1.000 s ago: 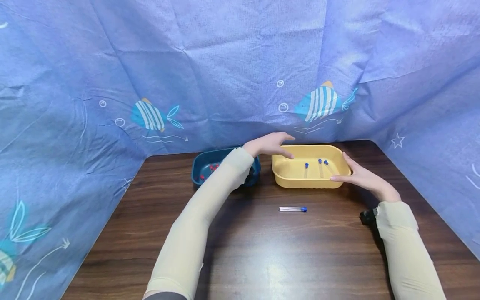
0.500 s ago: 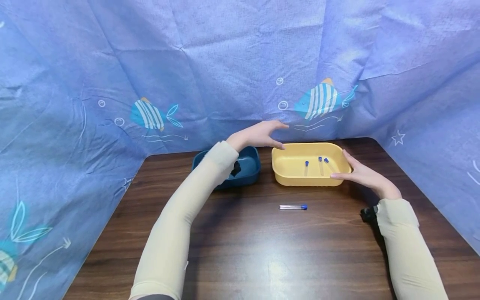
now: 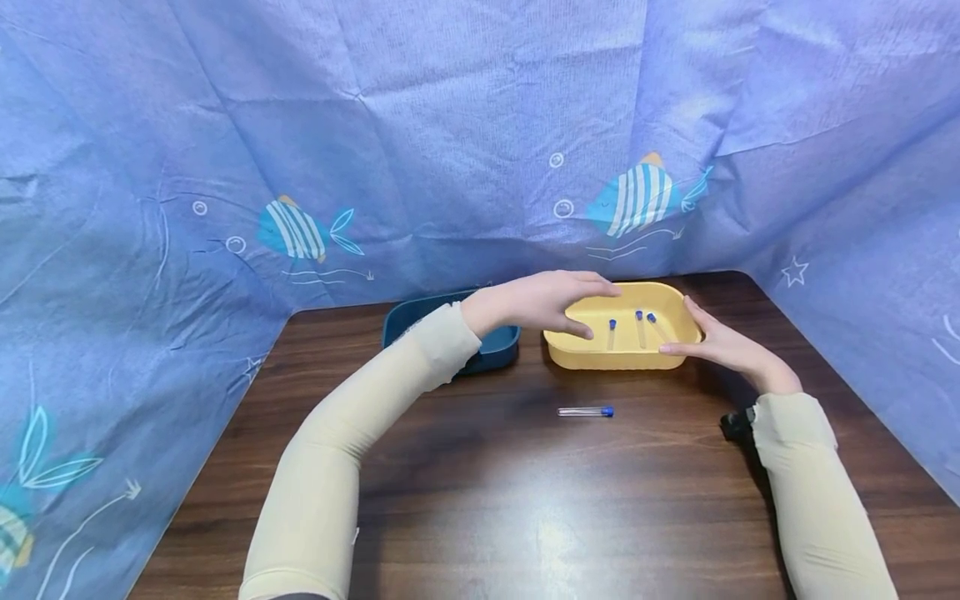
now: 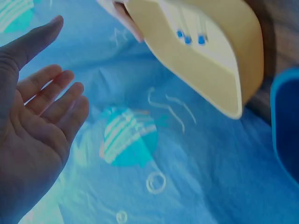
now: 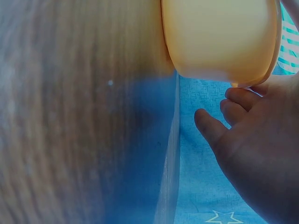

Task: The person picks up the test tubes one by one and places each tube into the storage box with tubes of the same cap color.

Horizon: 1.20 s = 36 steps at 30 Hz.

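My left hand [image 3: 543, 302] reaches over the left end of a yellow plastic basin [image 3: 581, 360], thumb and fingers spread, holding nothing. In the left wrist view its palm and loose fingers [image 4: 60, 100] are apart from the basin. At the basin's right end, my right hand [image 3: 731, 343] grips the corner, thumb along the front and fingers round the end. Inside the basin lie 3 clear tubes with blue caps [image 3: 641, 329]. Another blue-capped tube [image 3: 585, 412] lies on the table in front of the basin.
A dark blue basin [image 3: 495, 354] stands left of the yellow one, partly hidden by my left forearm. The brown wooden table [image 3: 480, 500] spreads in front. A blue fish-patterned cloth [image 3: 450, 150] hangs behind and at both sides.
My left hand first drew back up and left from the yellow basin, then came forward and lower over its left end. The right hand stays at the basin's right end.
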Available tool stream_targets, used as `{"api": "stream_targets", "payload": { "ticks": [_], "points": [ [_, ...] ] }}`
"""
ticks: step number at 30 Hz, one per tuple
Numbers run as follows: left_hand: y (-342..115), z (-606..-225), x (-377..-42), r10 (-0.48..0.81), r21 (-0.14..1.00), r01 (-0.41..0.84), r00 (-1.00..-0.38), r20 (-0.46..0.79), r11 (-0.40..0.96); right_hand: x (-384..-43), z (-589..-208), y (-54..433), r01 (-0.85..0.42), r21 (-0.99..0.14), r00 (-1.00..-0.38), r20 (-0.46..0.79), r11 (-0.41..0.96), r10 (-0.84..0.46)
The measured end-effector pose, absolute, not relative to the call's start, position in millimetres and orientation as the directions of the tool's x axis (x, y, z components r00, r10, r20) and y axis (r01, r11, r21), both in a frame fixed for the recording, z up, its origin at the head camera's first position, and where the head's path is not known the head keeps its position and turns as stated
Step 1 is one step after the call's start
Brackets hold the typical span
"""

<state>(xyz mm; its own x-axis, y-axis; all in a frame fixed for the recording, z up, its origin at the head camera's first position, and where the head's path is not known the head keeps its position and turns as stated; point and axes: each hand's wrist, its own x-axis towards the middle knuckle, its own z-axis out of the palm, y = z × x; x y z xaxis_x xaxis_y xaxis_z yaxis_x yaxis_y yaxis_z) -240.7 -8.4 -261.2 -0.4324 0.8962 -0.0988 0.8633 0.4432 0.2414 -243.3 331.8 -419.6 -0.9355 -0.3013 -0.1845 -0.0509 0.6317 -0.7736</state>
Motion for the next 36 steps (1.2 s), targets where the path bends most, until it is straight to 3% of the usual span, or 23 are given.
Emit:
{"api": "stream_targets", "payload": {
  "ticks": [13, 22, 32, 36],
  "points": [
    [-1, -293, -221, 0.924, 0.309, 0.876, -0.315, -0.219, 0.371, -243, -417, 332, -0.062, -0.777, -0.938, -0.169, 0.627, -0.302],
    [0, -328, -214, 0.908, 0.175, 0.934, -0.237, -0.344, 0.310, -244, -417, 333, -0.052, -0.789, -0.941, -0.167, 0.612, -0.294],
    [-5, -358, -211, 0.861, 0.089, 0.937, -0.270, -0.431, 0.338, -245, -419, 332, -0.046, -0.795, -0.937, -0.176, 0.605, -0.303],
    [-6, -367, -209, 0.850, 0.066, 0.945, -0.257, -0.459, 0.321, -245, -421, 330, -0.056, -0.787, -0.936, -0.173, 0.614, -0.306]
  ]
}}
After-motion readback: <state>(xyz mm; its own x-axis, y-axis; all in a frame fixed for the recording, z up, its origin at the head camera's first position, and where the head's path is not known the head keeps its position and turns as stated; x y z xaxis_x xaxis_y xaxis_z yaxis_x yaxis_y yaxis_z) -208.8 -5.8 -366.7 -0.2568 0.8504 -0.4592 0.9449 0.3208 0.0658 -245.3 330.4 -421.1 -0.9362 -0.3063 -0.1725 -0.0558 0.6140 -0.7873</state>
